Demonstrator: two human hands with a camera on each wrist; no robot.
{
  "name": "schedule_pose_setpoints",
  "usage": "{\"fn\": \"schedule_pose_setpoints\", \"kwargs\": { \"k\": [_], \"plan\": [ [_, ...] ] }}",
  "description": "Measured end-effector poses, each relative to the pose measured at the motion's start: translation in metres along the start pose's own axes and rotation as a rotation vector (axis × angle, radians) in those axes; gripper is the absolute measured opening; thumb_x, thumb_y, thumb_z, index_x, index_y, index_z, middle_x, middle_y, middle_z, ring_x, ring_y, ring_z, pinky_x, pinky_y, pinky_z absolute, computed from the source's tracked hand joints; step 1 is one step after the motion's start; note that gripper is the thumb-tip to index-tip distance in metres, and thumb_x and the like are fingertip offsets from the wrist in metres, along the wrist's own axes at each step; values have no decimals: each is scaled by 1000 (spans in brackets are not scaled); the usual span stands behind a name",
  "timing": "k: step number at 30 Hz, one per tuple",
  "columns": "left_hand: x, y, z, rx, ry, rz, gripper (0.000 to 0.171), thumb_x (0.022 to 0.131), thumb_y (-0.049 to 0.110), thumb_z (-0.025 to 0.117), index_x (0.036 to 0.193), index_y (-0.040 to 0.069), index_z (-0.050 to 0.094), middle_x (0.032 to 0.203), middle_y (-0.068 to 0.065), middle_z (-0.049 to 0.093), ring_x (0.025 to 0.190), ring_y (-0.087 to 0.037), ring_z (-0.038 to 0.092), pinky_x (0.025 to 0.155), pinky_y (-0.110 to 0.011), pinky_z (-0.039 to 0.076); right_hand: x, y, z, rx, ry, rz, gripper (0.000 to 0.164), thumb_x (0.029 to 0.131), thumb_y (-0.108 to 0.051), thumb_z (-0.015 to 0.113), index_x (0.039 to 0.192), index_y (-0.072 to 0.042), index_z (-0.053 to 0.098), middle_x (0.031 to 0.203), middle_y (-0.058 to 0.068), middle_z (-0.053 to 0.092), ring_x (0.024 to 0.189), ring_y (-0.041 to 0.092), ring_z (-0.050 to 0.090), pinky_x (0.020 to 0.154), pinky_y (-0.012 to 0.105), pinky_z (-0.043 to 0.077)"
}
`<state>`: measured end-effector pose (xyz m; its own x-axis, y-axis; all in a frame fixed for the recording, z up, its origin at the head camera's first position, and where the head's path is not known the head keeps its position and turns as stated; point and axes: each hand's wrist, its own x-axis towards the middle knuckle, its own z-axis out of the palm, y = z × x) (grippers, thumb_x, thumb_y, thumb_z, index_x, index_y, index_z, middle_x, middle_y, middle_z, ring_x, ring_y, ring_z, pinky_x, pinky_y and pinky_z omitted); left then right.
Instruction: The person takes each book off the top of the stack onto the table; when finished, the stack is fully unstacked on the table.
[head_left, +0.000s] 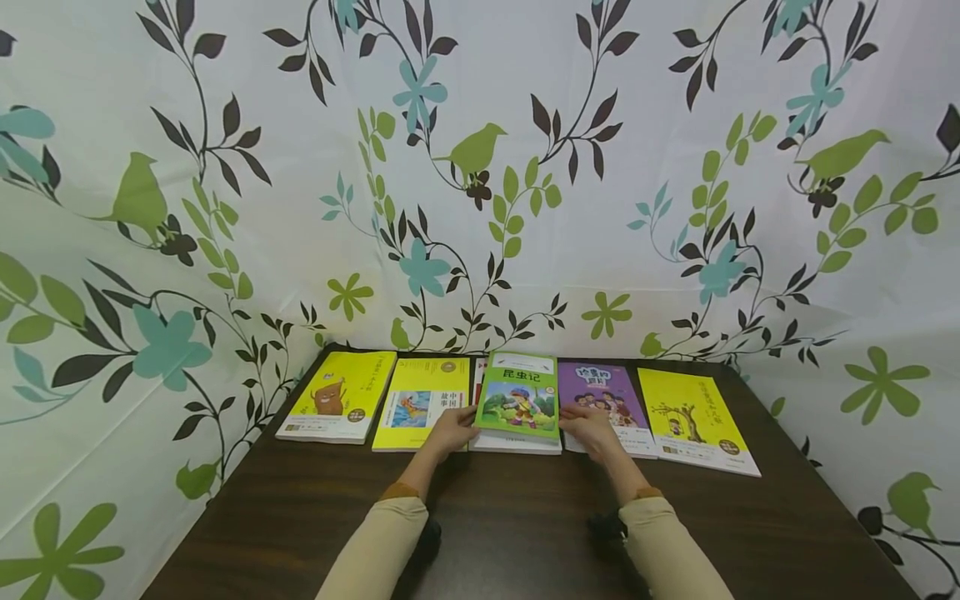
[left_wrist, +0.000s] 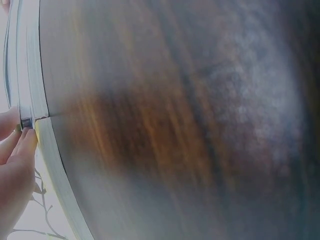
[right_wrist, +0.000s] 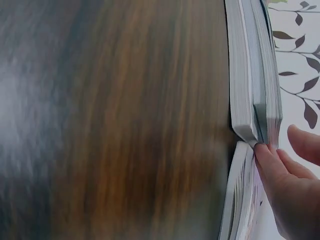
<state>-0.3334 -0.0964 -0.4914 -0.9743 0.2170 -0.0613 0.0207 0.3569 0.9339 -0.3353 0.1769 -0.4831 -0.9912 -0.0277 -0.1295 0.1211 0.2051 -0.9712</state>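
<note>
A green book (head_left: 519, 396) with a cartoon child on its cover overlaps a white-edged book (head_left: 513, 447) in the middle of a row. My left hand (head_left: 452, 431) pinches its left edge; the left wrist view shows thumb and fingertips at the book's corner. At the right edge, fingers of my right hand (head_left: 594, 429) reach out nearly straight and touch the side. In the right wrist view that thumb is raised off the cover, with fingertips low at the corner of the stacked books (right_wrist: 241, 75). The undersides of both books are hidden.
Left of the pair lie a yellow bear book (head_left: 337, 396) and a yellow book with a blue picture (head_left: 420, 400). Rightward are a purple book (head_left: 606, 400) and a yellow tree-swing book (head_left: 693, 417). The dark wooden table (head_left: 517, 533) meets a leaf-patterned curtain (head_left: 525, 250).
</note>
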Motion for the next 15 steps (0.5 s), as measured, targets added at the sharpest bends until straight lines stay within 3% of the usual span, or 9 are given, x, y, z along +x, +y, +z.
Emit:
{"fn": "schedule_pose_setpoints", "kwargs": {
  "k": [6, 11, 15],
  "plan": [
    [0, 1, 0, -5, 2, -19, 55, 92, -2, 59, 143, -9, 40, 145, -26, 45, 136, -38, 44, 106, -43, 44, 3, 2, 6, 47, -29, -9, 54, 92, 13, 48, 143, 18, 31, 146, 36, 36, 139, 45, 35, 114, 49, 32],
    [2, 1, -2, -18, -15, -37, 62, 88, -3, 60, 146, -6, 38, 148, -23, 44, 137, -35, 43, 100, -36, 48, 2, 1, 9, 82, -69, -20, 64, 83, 23, 40, 144, 20, 23, 149, 38, 27, 142, 47, 26, 116, 49, 27],
    [3, 0, -3, -5, -5, -66, 62, 88, 7, 63, 146, -2, 42, 147, -19, 47, 138, -34, 43, 106, -42, 44, 0, 2, 10, 63, -79, -12, 71, 77, 25, 39, 145, 19, 22, 151, 37, 25, 142, 47, 25, 116, 49, 26]
  ]
}}
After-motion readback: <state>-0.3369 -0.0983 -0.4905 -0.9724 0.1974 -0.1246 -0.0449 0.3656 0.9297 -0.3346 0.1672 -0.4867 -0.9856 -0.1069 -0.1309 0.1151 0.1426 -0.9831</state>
